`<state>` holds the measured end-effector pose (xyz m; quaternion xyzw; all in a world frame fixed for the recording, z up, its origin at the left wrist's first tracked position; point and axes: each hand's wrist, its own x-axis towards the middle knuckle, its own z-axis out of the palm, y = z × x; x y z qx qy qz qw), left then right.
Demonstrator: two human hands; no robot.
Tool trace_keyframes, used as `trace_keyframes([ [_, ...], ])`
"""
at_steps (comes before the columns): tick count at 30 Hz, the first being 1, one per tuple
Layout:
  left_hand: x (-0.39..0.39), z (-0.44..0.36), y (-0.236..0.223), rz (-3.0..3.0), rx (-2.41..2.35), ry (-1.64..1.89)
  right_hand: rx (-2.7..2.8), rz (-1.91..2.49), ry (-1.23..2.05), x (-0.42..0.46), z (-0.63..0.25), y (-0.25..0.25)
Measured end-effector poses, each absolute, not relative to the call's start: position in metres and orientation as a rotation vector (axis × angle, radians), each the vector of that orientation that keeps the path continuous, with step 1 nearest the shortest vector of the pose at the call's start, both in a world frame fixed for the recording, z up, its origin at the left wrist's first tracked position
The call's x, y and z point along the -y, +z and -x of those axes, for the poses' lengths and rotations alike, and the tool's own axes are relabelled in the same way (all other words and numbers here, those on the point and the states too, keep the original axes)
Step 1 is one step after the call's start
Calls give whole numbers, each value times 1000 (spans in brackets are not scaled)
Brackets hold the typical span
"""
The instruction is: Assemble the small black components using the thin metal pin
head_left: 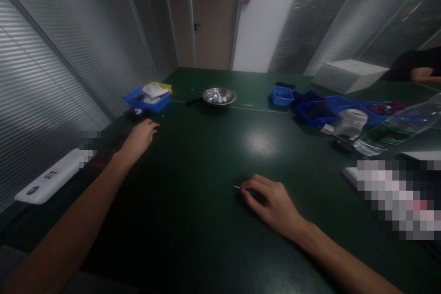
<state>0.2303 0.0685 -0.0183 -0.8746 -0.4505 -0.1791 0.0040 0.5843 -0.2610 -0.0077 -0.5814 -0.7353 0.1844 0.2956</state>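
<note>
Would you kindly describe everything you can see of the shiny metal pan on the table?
The pan is round and shallow, with a shiny, silvery surface that looks like metal. A dark handle extends to the picture's left. It sits upright on the green table, by a pale line. Small white and bluish pieces lie inside, too small to identify. Neither the left hand nor the right hand touches it.

Left hand (140, 138) — stretched forward | right hand (272, 198) — thumb-to-forefinger pinch
</note>
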Motion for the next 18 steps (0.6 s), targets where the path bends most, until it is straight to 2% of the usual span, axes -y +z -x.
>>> trace_keyframes([
  [6, -75, -223, -18, 2794, 1461, -689, 1960, 1549, 484, 261, -584, -9],
  [18, -87, -218, -26, 2781, 1877, -1240, 1953, 1547, 494, 261, -583, -6],
])
